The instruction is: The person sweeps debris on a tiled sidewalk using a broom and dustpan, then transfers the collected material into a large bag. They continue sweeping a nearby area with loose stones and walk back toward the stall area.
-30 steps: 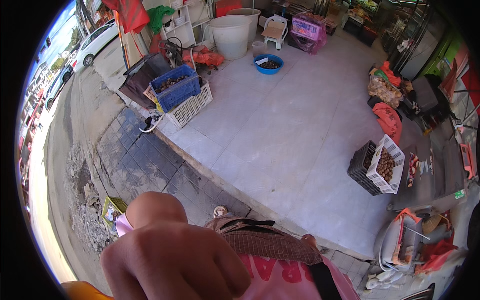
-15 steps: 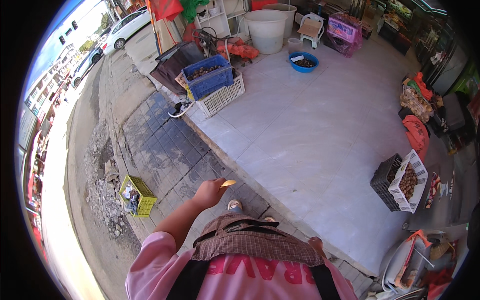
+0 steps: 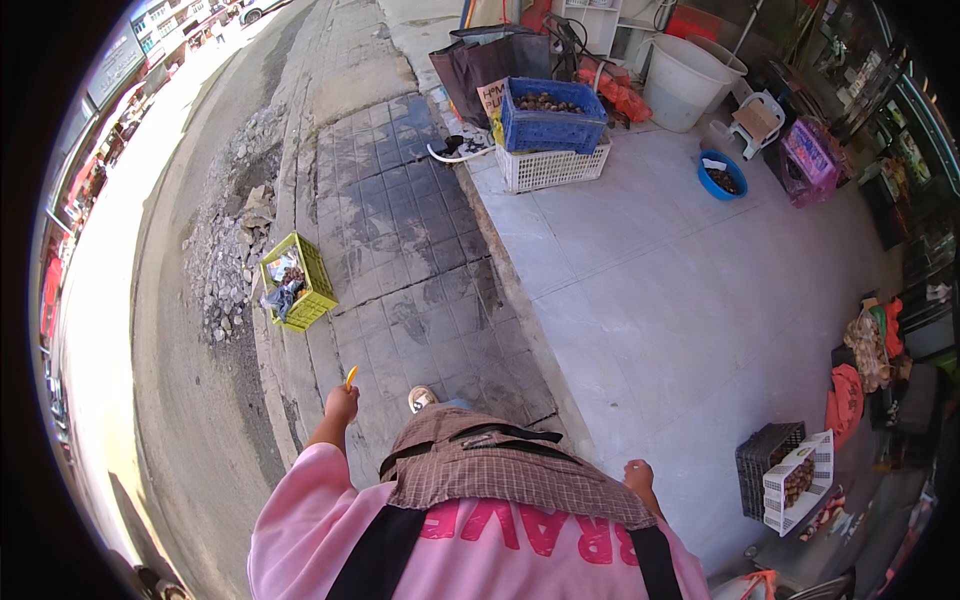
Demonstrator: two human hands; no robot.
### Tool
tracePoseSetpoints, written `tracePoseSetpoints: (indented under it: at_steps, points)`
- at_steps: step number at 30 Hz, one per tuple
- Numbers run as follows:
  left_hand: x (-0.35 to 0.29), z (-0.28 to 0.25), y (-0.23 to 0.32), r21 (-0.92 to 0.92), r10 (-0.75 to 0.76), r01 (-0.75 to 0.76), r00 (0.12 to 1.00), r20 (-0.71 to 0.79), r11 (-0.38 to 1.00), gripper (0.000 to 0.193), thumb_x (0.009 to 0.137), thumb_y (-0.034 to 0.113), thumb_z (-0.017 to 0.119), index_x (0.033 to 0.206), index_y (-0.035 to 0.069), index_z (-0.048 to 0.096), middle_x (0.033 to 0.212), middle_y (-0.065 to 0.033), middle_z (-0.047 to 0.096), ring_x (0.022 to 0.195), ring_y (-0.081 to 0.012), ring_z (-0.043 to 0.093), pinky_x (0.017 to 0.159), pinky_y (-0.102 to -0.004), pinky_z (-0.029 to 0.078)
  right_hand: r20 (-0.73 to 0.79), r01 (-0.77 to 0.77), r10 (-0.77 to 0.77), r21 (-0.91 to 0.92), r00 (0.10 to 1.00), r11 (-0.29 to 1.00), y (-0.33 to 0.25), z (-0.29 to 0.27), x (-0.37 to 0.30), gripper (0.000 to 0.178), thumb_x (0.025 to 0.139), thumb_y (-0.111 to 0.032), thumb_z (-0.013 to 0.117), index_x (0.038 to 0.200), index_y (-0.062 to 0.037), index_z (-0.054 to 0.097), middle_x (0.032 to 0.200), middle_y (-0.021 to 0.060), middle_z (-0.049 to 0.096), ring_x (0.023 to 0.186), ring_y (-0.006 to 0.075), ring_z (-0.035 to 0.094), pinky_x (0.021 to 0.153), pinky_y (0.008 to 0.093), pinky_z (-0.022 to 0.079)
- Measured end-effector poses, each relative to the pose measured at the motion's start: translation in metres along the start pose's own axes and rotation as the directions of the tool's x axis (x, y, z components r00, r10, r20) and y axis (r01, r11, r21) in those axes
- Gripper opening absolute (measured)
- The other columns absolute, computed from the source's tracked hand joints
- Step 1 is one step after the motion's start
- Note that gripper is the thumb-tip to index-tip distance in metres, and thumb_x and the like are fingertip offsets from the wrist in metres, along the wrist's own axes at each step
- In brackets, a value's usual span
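Observation:
My left hand point(image 3: 341, 403) is closed around a thin yellow-orange piece point(image 3: 351, 377), curved like a slice; its exact kind is too small to tell. That hand is held out over the paved walkway. Ahead of it stands a yellow-green crate point(image 3: 316, 286), with crumpled wrappers and dark scraps inside. On the other side of my body, my right hand point(image 3: 639, 474) hangs low with its fingers curled in, and nothing shows in them. A brown checked apron point(image 3: 500, 470) covers my front, and one shoe point(image 3: 422, 398) shows beyond it.
A stone edge point(image 3: 545, 345) divides the dark paving from a pale tiled floor. Stacked blue point(image 3: 553, 128) and white point(image 3: 555, 170) crates, a blue basin point(image 3: 722, 177) and large white tubs point(image 3: 682, 85) stand far ahead. Black point(image 3: 752, 470) and white point(image 3: 775, 500) crates sit at right. Rubble point(image 3: 222, 265) lies left.
The view has swung left, and the stacked crates and basin now appear farther right. My left hand has moved left and closer to my body, still holding the yellow piece. My right hand shows more.

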State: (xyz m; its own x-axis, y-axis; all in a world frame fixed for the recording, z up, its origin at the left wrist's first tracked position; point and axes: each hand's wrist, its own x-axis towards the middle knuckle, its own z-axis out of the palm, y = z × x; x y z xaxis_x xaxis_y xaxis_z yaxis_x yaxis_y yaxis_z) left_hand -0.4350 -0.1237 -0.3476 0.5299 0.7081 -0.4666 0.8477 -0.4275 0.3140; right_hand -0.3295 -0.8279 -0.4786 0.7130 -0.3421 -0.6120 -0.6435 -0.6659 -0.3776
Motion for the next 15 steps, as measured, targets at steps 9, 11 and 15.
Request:
tracePoseSetpoints:
  at_steps: [9, 11, 15]
  points:
    - [0.093, -0.046, -0.159, -0.041, -0.12, 0.118, 0.992, -0.046, 0.992, 0.018, 0.08, 0.019, 0.052, 0.082, 0.007, 0.066, 0.077, -0.0171, 0.064, 0.078, -0.0326, 0.063, 0.069, -0.0406, 0.049, 0.114, 0.364, -0.346, -0.329, 0.931, 0.871, -0.21, 0.112, -0.05, 0.016, 0.069, -0.02, 0.064, 0.082, -0.0105, 0.066, 0.079, 0.0122, 0.067, 0.075, 0.0269, 0.064, 0.07, 0.0362, 0.05]
    - [0.108, -0.08, -0.149, -0.172, -0.147, 0.141, 0.989, -0.019, 0.975, 0.019, 0.078, 0.018, 0.05, 0.081, 0.007, 0.066, 0.081, -0.0188, 0.064, 0.079, -0.0343, 0.062, 0.071, -0.042, 0.048, 0.184, 0.462, -0.424, -0.352, 0.887, 0.814, -0.264, 0.152, -0.066, 0.018, 0.07, -0.021, 0.063, 0.084, -0.0098, 0.066, 0.082, 0.0133, 0.066, 0.079, 0.0285, 0.064, 0.073, 0.0372, 0.05]
    - [0.128, -0.134, -0.182, -0.316, -0.195, 0.147, 0.973, -0.125, 0.937, 0.018, 0.076, 0.014, 0.049, 0.08, 0.007, 0.066, 0.077, -0.0181, 0.064, 0.077, -0.0337, 0.062, 0.069, -0.0411, 0.048, 0.355, 0.64, -0.54, -0.29, 0.763, 0.712, -0.405, 0.223, -0.11, 0.023, 0.072, -0.023, 0.061, 0.09, -0.0096, 0.066, 0.089, 0.0159, 0.066, 0.087, 0.0313, 0.062, 0.076, 0.0389, 0.049]
